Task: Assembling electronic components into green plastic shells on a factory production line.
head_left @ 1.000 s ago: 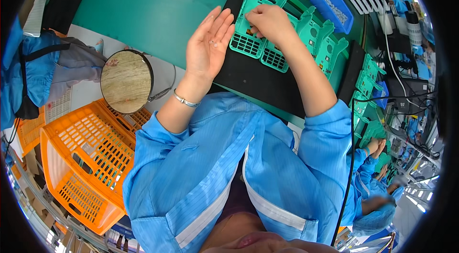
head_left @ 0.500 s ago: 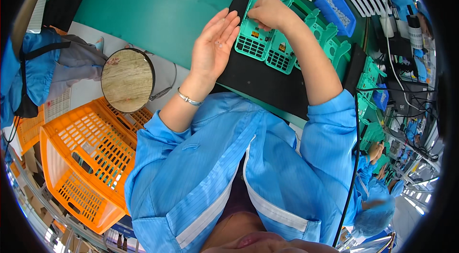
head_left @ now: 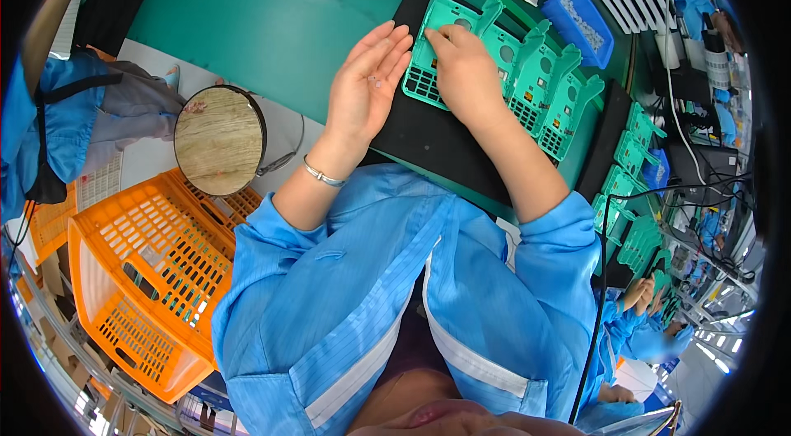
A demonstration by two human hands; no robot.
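My left hand (head_left: 362, 86) is palm up with its fingers stretched out, just left of a row of green plastic housings. A few tiny whitish pieces (head_left: 378, 83) lie loose on its palm. Over the leftmost green plastic housing (head_left: 422, 83), my right hand (head_left: 468, 73) has thumb and index finger pinched at the left inner side. Whatever the pinch holds is too small or hidden to make out. Several more green housings (head_left: 554, 106) stand side by side to the right, with grids of square holes along their near ends. A black mat (head_left: 428, 147) lies under them.
A blue bin (head_left: 592, 44) of small white pieces stands behind the housings at the right. Further right are more green housings (head_left: 634, 139) and hanging black cables. Orange crates (head_left: 156, 271) and a round stool (head_left: 219, 139) are at left. Co-workers sit on both sides.
My right hand has turned and come down nearer me over the leftmost housing, its forearm swinging left and uncovering the housings to the right. The left hand has barely moved.
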